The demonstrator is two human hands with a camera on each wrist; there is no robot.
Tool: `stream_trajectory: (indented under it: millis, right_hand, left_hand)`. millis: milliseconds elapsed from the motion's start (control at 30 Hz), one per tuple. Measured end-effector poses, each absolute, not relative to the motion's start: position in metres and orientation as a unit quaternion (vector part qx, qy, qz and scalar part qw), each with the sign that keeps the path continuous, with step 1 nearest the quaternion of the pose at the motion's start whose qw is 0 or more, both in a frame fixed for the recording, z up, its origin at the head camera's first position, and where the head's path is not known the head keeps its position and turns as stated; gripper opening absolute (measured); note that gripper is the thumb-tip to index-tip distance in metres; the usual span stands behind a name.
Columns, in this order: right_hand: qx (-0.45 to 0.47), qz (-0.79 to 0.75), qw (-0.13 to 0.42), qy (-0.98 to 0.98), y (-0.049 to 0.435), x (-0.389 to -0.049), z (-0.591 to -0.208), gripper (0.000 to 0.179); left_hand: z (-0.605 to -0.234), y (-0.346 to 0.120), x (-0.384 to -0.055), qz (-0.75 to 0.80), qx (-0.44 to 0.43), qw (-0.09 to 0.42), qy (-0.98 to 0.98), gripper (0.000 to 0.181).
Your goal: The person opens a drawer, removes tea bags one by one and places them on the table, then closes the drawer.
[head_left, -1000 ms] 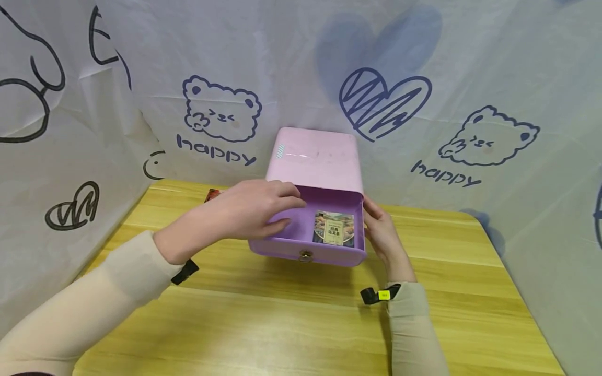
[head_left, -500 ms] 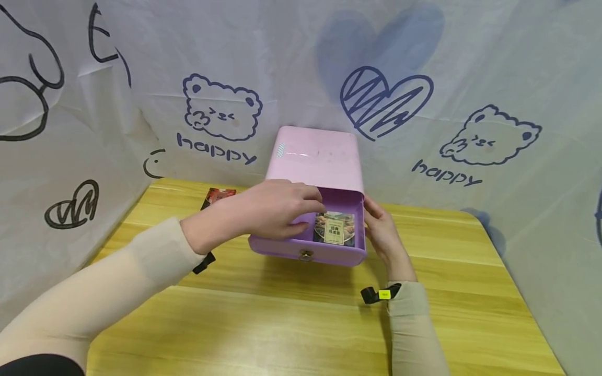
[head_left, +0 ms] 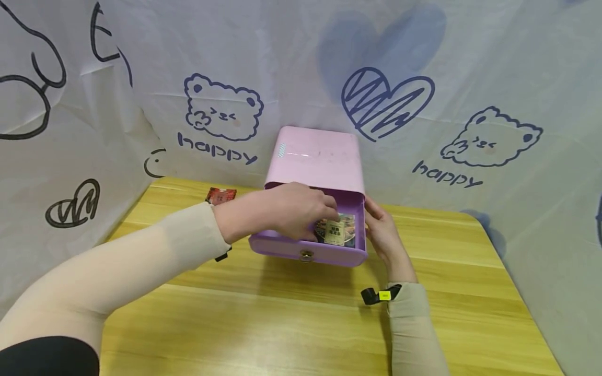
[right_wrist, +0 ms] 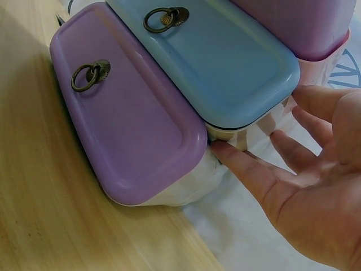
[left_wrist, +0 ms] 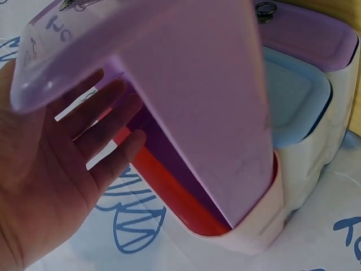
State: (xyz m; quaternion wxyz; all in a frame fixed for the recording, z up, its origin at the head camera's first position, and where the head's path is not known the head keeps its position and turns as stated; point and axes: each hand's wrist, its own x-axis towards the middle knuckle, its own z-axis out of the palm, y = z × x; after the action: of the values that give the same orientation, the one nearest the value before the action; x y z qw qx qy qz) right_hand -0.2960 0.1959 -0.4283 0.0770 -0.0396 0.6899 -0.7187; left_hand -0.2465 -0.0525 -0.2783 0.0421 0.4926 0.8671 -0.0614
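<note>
Near the surface's [head_left: 263,324] back edge, our right hand [head_left: 385,234], fingers spread, seems to brace the drawer cabinet [head_left: 317,156]; our left hand [head_left: 293,210], fingers apart, reaches beside the tea sachet [head_left: 337,233] inside the pulled-out drawer [head_left: 279,251].

Packet [head_left: 339,233] partly out of sight behind left fingers [head_left: 327,212]
</note>
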Motion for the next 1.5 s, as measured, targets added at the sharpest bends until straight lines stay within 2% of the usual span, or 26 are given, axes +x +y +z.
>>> stream_trajectory:
  millis: [233, 700, 1133, 1500]
  right_hand:
    - [-0.045, -0.719, 0.073, 0.690, 0.196, -0.296, -0.428, 0.057]
    - [-0.044, -0.736, 0.075, 0.671, 0.194, -0.298, -0.427, 0.056]
    - [-0.039, -0.732, 0.075, 0.676, 0.194, -0.297, -0.429, 0.055]
    - [-0.046, -0.725, 0.068, 0.684, 0.195, -0.297, -0.430, 0.055]
  left_hand:
    - [-0.280, -0.041, -0.249, -0.084, 0.484, 0.060, 0.869, 0.063]
    - [-0.283, -0.029, -0.251, -0.107, 0.469, 0.085, 0.872, 0.060]
    - [-0.286, -0.029, -0.252, -0.112, 0.459, 0.086, 0.877, 0.053]
    - [-0.287, -0.032, -0.255, -0.094, 0.459, 0.082, 0.879, 0.057]
